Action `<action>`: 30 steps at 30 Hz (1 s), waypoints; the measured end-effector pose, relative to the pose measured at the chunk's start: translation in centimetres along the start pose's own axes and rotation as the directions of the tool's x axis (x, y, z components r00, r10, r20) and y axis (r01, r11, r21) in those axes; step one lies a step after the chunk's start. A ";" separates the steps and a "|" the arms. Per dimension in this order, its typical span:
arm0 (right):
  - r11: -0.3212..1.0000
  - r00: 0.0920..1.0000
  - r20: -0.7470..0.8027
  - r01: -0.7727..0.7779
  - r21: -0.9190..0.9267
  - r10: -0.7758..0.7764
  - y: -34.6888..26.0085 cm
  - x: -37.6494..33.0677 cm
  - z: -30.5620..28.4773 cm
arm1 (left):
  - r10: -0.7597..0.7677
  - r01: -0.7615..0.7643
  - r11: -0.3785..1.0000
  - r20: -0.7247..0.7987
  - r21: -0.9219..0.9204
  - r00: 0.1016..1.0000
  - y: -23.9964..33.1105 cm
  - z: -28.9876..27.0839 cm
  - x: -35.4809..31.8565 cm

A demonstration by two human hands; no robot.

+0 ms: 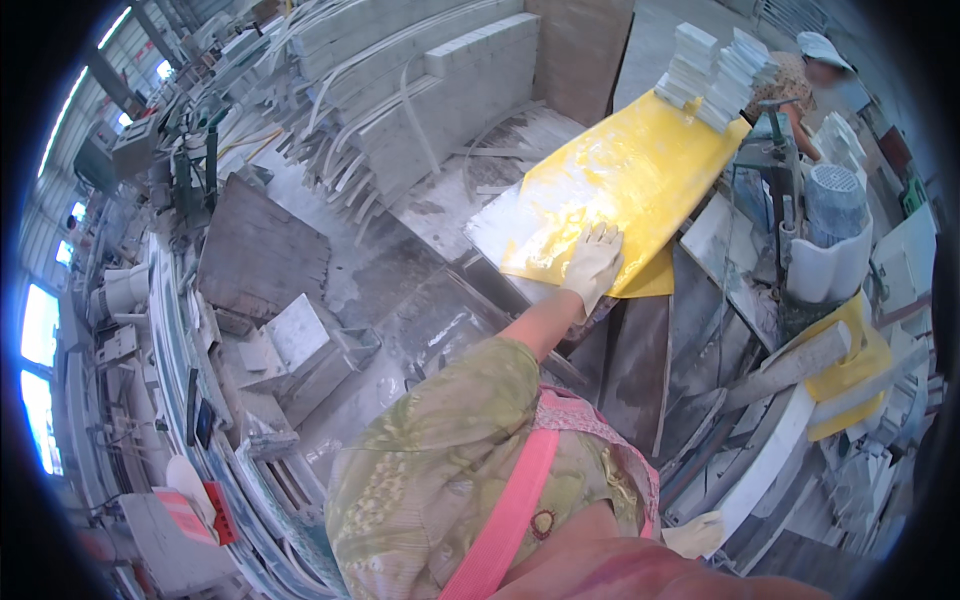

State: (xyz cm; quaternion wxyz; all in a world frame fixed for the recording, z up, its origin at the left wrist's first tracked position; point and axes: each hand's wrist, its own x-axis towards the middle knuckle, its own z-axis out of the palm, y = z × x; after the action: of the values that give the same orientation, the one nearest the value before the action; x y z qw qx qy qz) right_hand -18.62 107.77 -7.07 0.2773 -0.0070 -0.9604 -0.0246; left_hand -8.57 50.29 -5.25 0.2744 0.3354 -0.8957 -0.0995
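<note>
My left hand point(594, 262), in a pale glove, lies flat with fingers stretched out on a wet, shiny yellow sheet point(650, 170). The sheet covers most of a work surface and hangs over its near edge; a bare whitish corner point(490, 222) shows at its left. Two stacks of thin white slabs, the left stack point(687, 65) and the right stack point(735, 85), stand on the sheet's far end. Low at the right, beside my body, is my right hand point(695, 535), also in a pale glove; its fingers cannot be made out.
Another person point(800, 85) in a white hat is beyond the stacks. A white bucket-like container point(828, 255) stands to the right, near a second yellow sheet point(855, 370). Long stone strips point(350, 140) lean behind. A brown board point(260, 245) and stone blocks point(298, 335) lie at left.
</note>
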 end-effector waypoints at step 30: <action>0.973 0.993 0.118 -0.055 0.225 0.028 3.1 -2.2 -0.4 | 0.042 -0.043 0.999 -0.057 -0.013 0.997 -0.1 -0.4 0.1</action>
State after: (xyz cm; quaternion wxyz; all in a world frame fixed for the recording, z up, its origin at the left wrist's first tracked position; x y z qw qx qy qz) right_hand -16.52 110.88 -7.77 0.2213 0.0033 -0.9708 0.0920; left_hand -8.34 50.18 -4.94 0.3043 0.3170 -0.8937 -0.0905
